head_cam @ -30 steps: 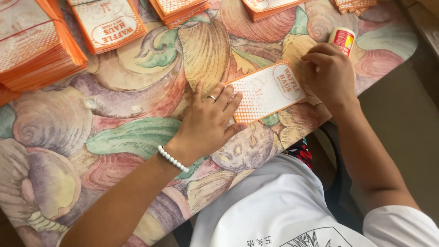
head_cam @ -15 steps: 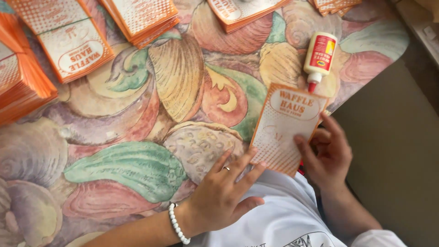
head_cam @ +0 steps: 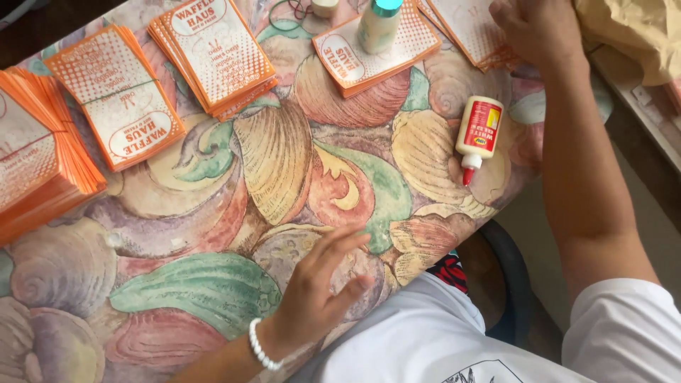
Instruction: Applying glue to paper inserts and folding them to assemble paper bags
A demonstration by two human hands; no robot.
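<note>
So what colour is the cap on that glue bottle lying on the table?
Red, on the glue bottle; the head view shows it.

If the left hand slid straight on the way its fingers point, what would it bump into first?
Probably the glue bottle. The left hand points up and to the right across bare shell-patterned tablecloth, with nothing nearer in that line, though its height above the table is unclear.

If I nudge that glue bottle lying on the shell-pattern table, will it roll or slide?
The glue bottle lies on its side and looks round, so it would probably roll. Its small plastic body suggests it is light. The tablecloth looks smooth, offering little grip.
</note>
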